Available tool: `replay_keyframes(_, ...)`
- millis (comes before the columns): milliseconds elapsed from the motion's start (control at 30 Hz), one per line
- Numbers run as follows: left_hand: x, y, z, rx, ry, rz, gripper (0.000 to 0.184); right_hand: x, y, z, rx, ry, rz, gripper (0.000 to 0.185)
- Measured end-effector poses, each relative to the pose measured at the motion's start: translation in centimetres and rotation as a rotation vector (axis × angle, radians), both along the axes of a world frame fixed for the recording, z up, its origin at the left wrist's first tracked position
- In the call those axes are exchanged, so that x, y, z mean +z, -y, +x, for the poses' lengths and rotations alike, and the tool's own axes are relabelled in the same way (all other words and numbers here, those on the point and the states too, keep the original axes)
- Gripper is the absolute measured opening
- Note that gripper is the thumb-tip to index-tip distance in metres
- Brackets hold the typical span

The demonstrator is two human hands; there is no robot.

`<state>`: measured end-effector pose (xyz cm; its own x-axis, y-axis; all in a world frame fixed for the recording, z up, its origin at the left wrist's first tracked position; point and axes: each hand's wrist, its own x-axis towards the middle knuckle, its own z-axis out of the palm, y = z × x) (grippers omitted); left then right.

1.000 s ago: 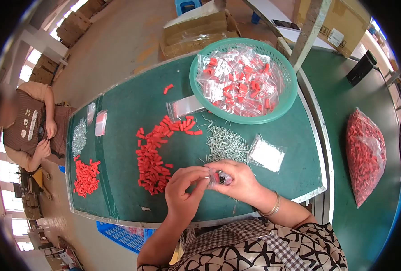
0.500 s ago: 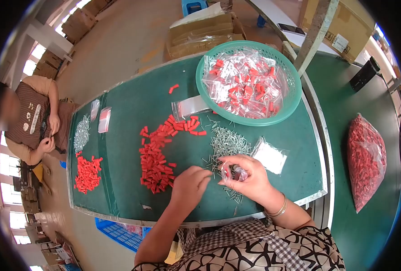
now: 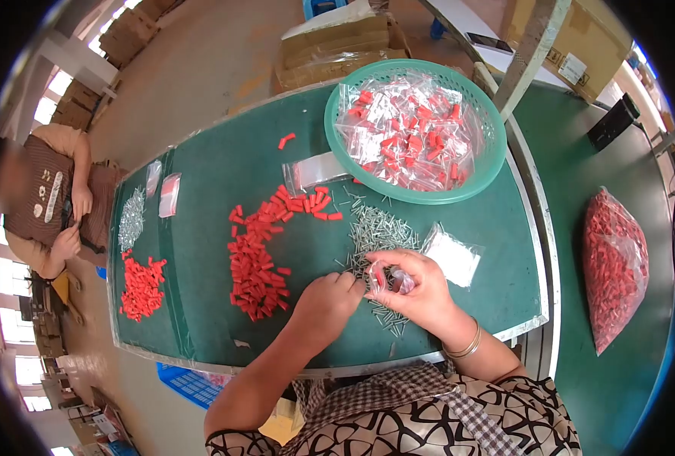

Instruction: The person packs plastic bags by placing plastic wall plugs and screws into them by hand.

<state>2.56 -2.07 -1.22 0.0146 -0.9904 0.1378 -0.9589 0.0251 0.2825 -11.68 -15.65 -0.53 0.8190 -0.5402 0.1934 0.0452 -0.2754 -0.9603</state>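
Observation:
My right hand (image 3: 417,292) is wrapped round a small clear plastic bag (image 3: 379,277) with something red inside, above the right side of the screw pile. My left hand (image 3: 328,305) is beside it at the left edge of the silver screws (image 3: 375,232), fingers pressed together; what they hold, if anything, is hidden. Left of my hands is a pile of red plastic plugs (image 3: 255,266) on the green table (image 3: 200,296). A stack of clear bags (image 3: 451,257) lies right of the screws. Another flat bag (image 3: 316,172) lies by the basket.
A green basket (image 3: 491,163) of filled bags stands at the back right. Across the table a person (image 3: 49,197) sits near more red plugs (image 3: 142,287) and screws (image 3: 131,220). A large bag of red plugs (image 3: 614,266) lies on the right-hand table. A metal post (image 3: 531,61) rises behind the basket.
My left hand has let go of the small bag and moved down to the screws, its fingers now closed together. My right hand still holds the bag, slightly further right than at first.

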Motion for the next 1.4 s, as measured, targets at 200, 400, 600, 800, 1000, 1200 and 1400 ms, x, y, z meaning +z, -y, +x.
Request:
replay_keyframes(200,-1.2,0.4,-1.7,0.233,0.007,0.051,0.01,-0.7,0.1,0.2,-0.008,0.032,0.01,0.047)
replay_keyframes(400,-1.7,0.6,-2.1,0.355,-0.131,-0.106,0.012,-0.1,-0.1,0.2,0.002,-0.005,-0.056,0.051)
replay_keyframes(600,5.0,-0.7,-1.0,0.446,-0.496,-0.393,0.015,-0.4,-0.3,0.3,-0.001,-0.025,-0.12,0.051)
replay_keyframes(800,5.7,0.2,-1.4,0.152,-0.178,-0.284,0.029,-0.1,-0.7,0.3,0.014,-0.074,-0.137,0.049)
replay_keyframes(1000,5.7,0.3,-1.0,0.246,-0.335,-0.405,0.022,-0.6,-0.6,0.5,0.026,-0.057,-0.178,0.049)
replay_keyframes(1200,4.8,-0.2,-3.2,0.487,-0.524,-0.342,0.019,-0.9,-1.5,0.6,-0.067,-0.03,-0.256,0.05)
replay_keyframes(1400,3.5,-1.2,-1.3,0.508,-0.654,-0.305,0.033,-1.1,-1.0,0.4,0.04,0.029,0.106,0.026)
